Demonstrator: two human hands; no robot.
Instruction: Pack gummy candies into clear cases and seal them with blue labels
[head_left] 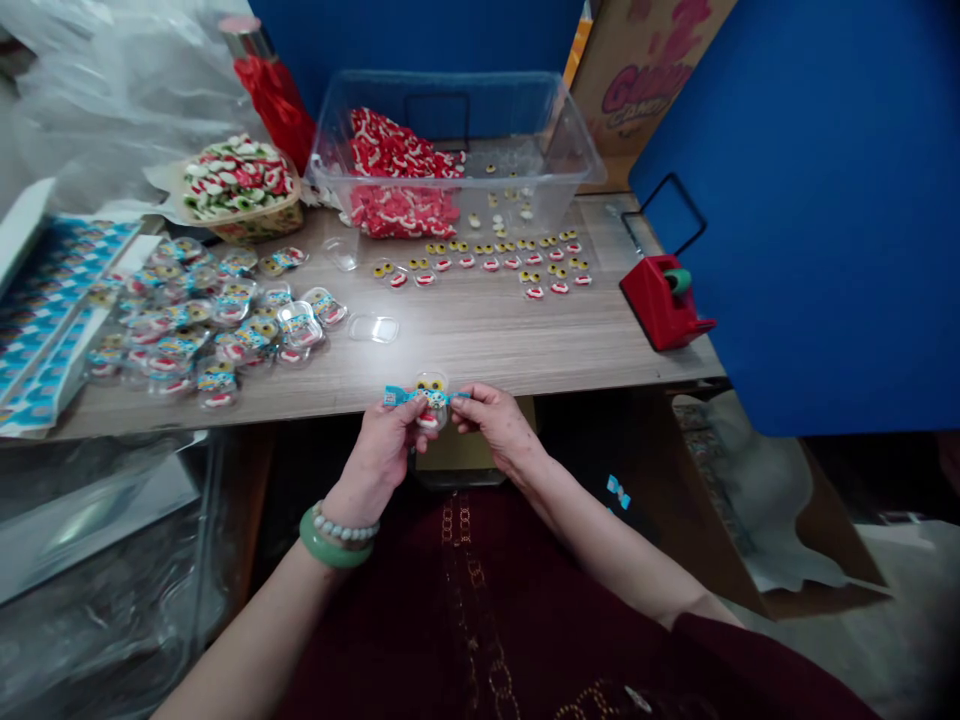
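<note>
My left hand [382, 452] and my right hand [495, 425] hold a small transparent candy pack [432, 402] just off the table's front edge. A blue paper strip [401, 396] runs across the pack, and each hand pinches it near one end. A red gummy shows low in the pack. Beyond my hands, an empty transparent lid [373, 328] lies on the wood-grain table [480, 345]. Rows of yellow gummy eyes and red-and-white gummy mouths [487, 262] lie farther back. A heap of blue-labelled packs [217, 325] sits to the left.
A transparent bin [457, 150] holds red gummies at the back, beside a basket of mixed gummies [240, 190]. Blue printed sheets [52, 300] lie at the far left. A red tape dispenser [664, 300] stands at the right, by a blue partition [802, 200].
</note>
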